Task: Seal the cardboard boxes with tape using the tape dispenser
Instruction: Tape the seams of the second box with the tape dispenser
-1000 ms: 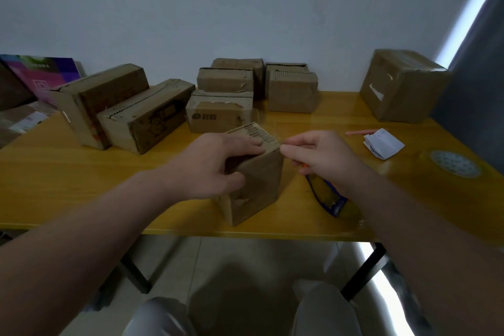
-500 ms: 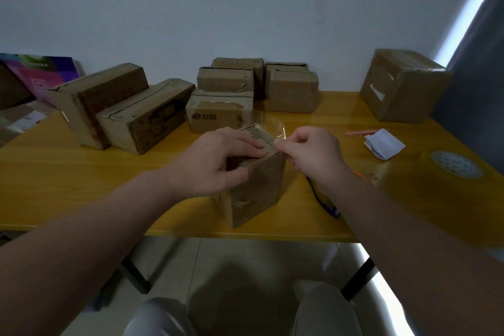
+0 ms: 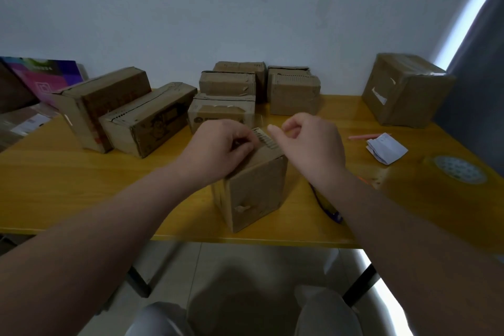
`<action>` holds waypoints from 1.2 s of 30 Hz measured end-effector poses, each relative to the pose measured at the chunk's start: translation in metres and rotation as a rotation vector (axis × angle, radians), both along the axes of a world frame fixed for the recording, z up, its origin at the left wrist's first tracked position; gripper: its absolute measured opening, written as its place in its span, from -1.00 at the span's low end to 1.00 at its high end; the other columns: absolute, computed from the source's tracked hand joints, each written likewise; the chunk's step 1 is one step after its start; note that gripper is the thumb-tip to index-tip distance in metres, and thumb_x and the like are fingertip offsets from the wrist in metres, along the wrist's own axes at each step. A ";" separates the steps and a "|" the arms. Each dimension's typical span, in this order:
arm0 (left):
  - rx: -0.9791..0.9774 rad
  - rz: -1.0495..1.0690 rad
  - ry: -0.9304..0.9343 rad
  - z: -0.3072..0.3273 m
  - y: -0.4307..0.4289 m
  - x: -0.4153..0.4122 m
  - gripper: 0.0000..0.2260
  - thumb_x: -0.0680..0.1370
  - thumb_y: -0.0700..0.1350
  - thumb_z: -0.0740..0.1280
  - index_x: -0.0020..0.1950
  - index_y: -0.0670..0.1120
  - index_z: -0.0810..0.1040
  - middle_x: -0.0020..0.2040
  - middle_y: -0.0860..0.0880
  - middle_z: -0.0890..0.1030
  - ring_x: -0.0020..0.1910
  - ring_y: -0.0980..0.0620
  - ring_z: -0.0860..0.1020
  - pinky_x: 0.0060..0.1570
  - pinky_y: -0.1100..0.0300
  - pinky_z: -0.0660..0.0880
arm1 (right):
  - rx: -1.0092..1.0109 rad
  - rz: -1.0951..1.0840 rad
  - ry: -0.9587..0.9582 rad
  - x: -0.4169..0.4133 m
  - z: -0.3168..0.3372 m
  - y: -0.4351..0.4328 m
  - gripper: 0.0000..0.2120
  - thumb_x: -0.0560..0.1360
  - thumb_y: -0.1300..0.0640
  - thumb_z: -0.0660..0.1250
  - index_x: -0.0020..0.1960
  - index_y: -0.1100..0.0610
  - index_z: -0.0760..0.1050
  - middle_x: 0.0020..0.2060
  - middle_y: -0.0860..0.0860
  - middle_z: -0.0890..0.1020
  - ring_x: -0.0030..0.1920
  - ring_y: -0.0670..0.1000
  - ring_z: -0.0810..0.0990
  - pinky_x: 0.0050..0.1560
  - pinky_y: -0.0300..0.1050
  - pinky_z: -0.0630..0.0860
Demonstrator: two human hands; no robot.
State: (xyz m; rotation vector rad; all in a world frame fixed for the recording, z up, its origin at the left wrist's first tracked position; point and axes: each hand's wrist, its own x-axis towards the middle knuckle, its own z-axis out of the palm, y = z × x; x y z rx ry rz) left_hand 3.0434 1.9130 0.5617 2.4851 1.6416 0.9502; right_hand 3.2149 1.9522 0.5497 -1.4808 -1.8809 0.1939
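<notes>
Seen from the head camera, the small box (image 3: pixel 256 191) stands on end near the front edge of the yellow counter (image 3: pixel 81 177), about midway along it, with its ridged top flap facing up. The left hand (image 3: pixel 226 144) sits on the top of this box, fingers bent and their tips pressed onto the flap, so the hand clamps the box from above; its thumb is hidden. The right hand (image 3: pixel 311 139) hovers just beside the far right corner of the box top, not resting on it. Its fingers are curled in and the thumb and forefinger come together in a pinch, but whether anything lies between them cannot be told; only a faint glint shows beyond the box. Under the right forearm, close to the front edge, a blue-purple end of the tape dispenser (image 3: pixel 335 216) shows, the rest covered. Along the back edge lie more boxes: two long boxes (image 3: pixel 122 114) toward the left, a cluster of smaller boxes (image 3: pixel 226 101) in the middle, and a large box (image 3: pixel 406 90) at the back right corner. Toward the right edge are a folded white paper (image 3: pixel 386 148), a pink stick (image 3: pixel 365 136) beside it and a round cover (image 3: pixel 459 169) set in the counter.
</notes>
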 end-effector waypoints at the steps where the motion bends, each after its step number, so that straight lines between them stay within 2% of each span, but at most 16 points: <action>1: 0.034 0.055 0.004 -0.001 0.002 0.000 -0.96 0.50 -0.10 0.38 -0.06 0.01 0.59 -0.13 0.13 0.54 -0.12 0.16 0.49 -0.14 0.37 0.38 | -0.018 0.020 0.004 -0.003 0.004 0.003 -0.73 0.48 -0.23 0.29 -0.05 -0.04 0.55 -0.25 -0.16 0.56 -0.24 -0.17 0.52 -0.27 -0.17 0.54; 3: 0.069 0.185 -0.040 -0.004 0.008 0.001 -0.82 0.43 -0.01 0.45 -0.10 0.07 0.45 -0.18 0.21 0.42 -0.18 0.20 0.40 -0.23 0.35 0.34 | -0.035 0.028 -0.017 -0.008 0.013 0.008 -0.81 0.47 -0.17 0.33 -0.15 -0.06 0.56 -0.27 -0.16 0.57 -0.24 -0.15 0.54 -0.24 -0.11 0.58; 6: -0.079 0.272 -0.173 -0.006 0.019 -0.003 -0.63 0.39 0.08 0.47 0.08 0.06 0.40 -0.08 0.15 0.39 -0.12 0.18 0.38 -0.23 0.36 0.29 | -0.037 -0.009 -0.079 -0.013 0.021 0.014 -0.72 0.51 0.00 0.34 -0.38 -0.04 0.50 -0.37 -0.13 0.57 -0.29 -0.11 0.56 -0.28 -0.10 0.59; 9: -0.341 0.142 -0.179 -0.005 0.027 -0.011 -0.49 0.47 0.12 0.38 0.39 0.05 0.38 0.08 0.07 0.38 -0.03 0.15 0.38 -0.04 0.26 0.33 | -0.055 -0.022 -0.078 -0.012 0.023 0.018 -0.71 0.52 0.06 0.33 -0.39 -0.01 0.52 -0.36 -0.09 0.59 -0.30 -0.10 0.56 -0.34 -0.17 0.54; 12: -0.517 0.019 -0.200 -0.004 0.028 -0.016 -0.54 0.54 0.12 0.27 0.43 0.13 0.35 0.11 0.08 0.38 0.07 0.12 0.39 0.08 0.19 0.34 | -0.083 -0.028 -0.019 -0.010 0.020 0.020 -0.69 0.52 0.07 0.34 -0.40 -0.04 0.49 -0.36 -0.12 0.57 -0.32 -0.17 0.50 -0.43 -0.31 0.33; 14: -0.501 0.000 -0.125 -0.005 0.028 -0.016 -0.56 0.56 0.13 0.22 0.44 0.16 0.32 0.12 0.08 0.38 0.07 0.12 0.40 0.04 0.23 0.34 | -0.103 -0.031 0.022 -0.008 0.017 0.021 -0.70 0.51 0.07 0.34 -0.40 -0.06 0.47 -0.36 -0.16 0.54 -0.33 -0.21 0.46 -0.43 -0.34 0.26; 17: -0.415 -0.002 -0.007 -0.006 0.026 -0.014 -0.59 0.59 0.12 0.15 0.45 0.17 0.29 0.11 0.05 0.40 0.02 0.14 0.41 -0.08 0.32 0.32 | -0.126 -0.027 0.072 -0.007 0.016 0.023 -0.71 0.50 0.07 0.35 -0.40 -0.07 0.47 -0.35 -0.18 0.54 -0.32 -0.21 0.47 -0.43 -0.33 0.27; 22: -0.364 0.000 0.101 -0.005 0.024 -0.012 -0.62 0.61 0.10 0.12 0.44 0.19 0.30 0.09 0.02 0.41 -0.01 0.12 0.41 -0.10 0.29 0.32 | -0.141 -0.005 0.104 -0.009 0.016 0.022 -0.72 0.49 0.07 0.37 -0.39 -0.10 0.47 -0.34 -0.21 0.51 -0.29 -0.22 0.46 -0.40 -0.34 0.26; 25: -0.348 0.014 0.147 -0.003 0.024 -0.010 -0.62 0.61 0.10 0.12 0.43 0.20 0.30 0.10 0.02 0.39 0.00 0.10 0.40 -0.03 0.22 0.36 | -0.168 0.011 0.154 -0.008 0.018 0.021 -0.77 0.47 0.07 0.39 -0.36 -0.07 0.52 -0.32 -0.18 0.55 -0.25 -0.21 0.48 -0.38 -0.32 0.31; 30: -0.333 0.052 0.215 0.000 0.022 -0.005 -0.63 0.61 0.11 0.11 0.43 0.23 0.29 0.07 0.02 0.36 -0.03 0.10 0.40 -0.01 0.19 0.39 | -0.353 0.078 0.397 -0.004 0.021 0.020 -0.91 0.42 0.12 0.43 -0.26 -0.01 0.60 -0.27 -0.05 0.61 -0.21 -0.08 0.56 -0.22 -0.17 0.54; 33: -0.336 0.089 0.275 0.003 0.022 -0.002 -0.63 0.62 0.12 0.10 0.44 0.26 0.27 0.03 0.02 0.35 -0.07 0.09 0.39 -0.02 0.14 0.43 | -0.542 0.133 0.588 -0.001 0.025 0.018 -0.95 0.44 0.19 0.39 -0.16 0.05 0.60 -0.29 -0.01 0.59 -0.29 -0.05 0.52 -0.30 -0.19 0.53; 34: -0.338 0.095 0.286 0.003 0.022 -0.002 -0.63 0.62 0.12 0.09 0.44 0.26 0.27 0.03 0.01 0.34 -0.07 0.08 0.39 -0.01 0.13 0.44 | -0.597 0.150 0.667 0.001 0.027 0.017 -0.97 0.46 0.16 0.38 -0.12 0.07 0.60 -0.29 -0.02 0.58 -0.29 -0.06 0.51 -0.29 -0.19 0.52; 36: -0.340 0.096 0.295 0.004 0.022 -0.002 -0.63 0.62 0.12 0.09 0.43 0.28 0.26 0.04 0.01 0.34 -0.06 0.08 0.39 0.01 0.11 0.44 | -0.663 0.180 0.821 0.006 0.030 0.017 -0.87 0.50 0.04 0.33 -0.08 0.07 0.61 -0.25 -0.03 0.58 -0.23 -0.05 0.52 -0.25 -0.18 0.51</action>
